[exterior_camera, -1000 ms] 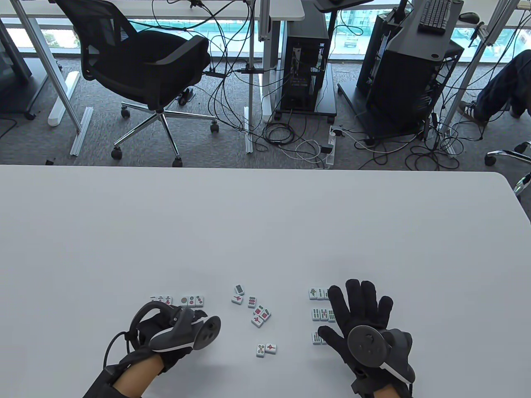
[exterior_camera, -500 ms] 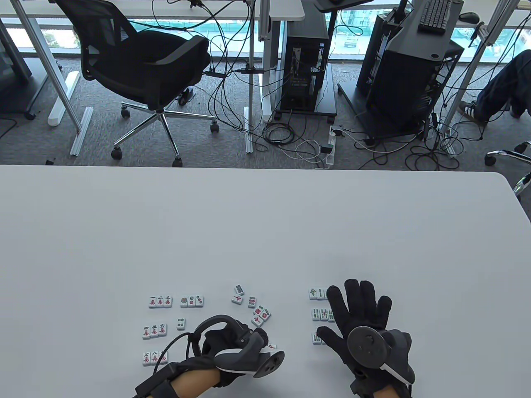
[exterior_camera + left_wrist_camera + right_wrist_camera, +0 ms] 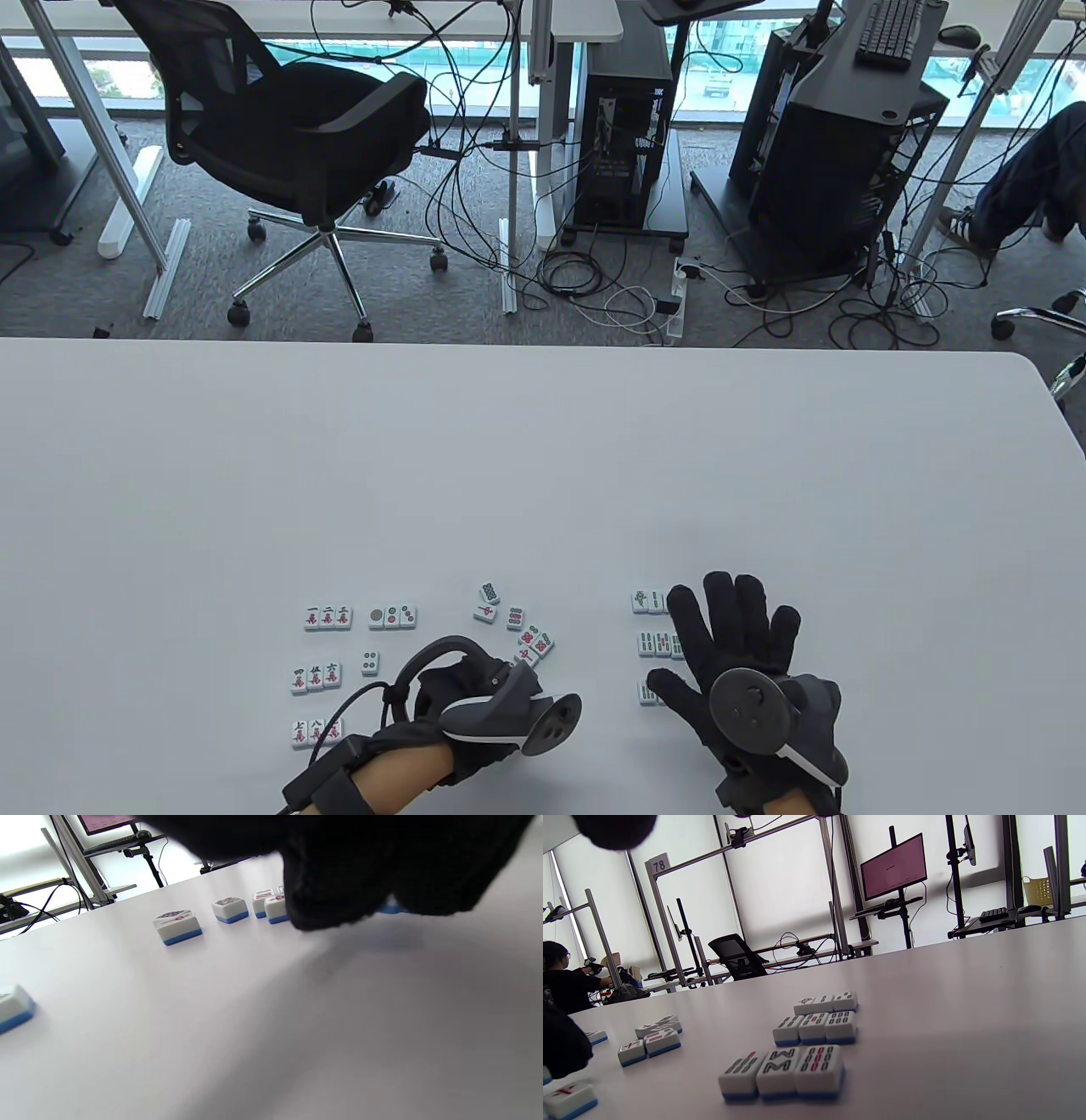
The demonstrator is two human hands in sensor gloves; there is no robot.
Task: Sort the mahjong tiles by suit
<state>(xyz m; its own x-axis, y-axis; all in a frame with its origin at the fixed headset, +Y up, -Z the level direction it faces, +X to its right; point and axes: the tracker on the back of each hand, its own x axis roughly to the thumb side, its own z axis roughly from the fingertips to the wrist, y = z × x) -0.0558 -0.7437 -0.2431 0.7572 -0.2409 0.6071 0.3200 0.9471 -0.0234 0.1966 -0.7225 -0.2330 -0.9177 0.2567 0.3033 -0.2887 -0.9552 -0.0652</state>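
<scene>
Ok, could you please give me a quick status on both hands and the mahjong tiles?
Left hand curled over the two stray tiles, grip hidden. Right hand flat, open above the bamboo rows. Unsorted cluster remains centre. Nothing in the way.

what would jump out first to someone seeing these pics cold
Two black-gloved hands at the near edge of the white table: the right hand spread flat over tidy rows of bamboo tiles, the left hand reaching at a loose pile of tiles in the middle. To the left lie neat rows of character tiles. Behind the table, a black chair and tangled cables fill the floor.
</scene>
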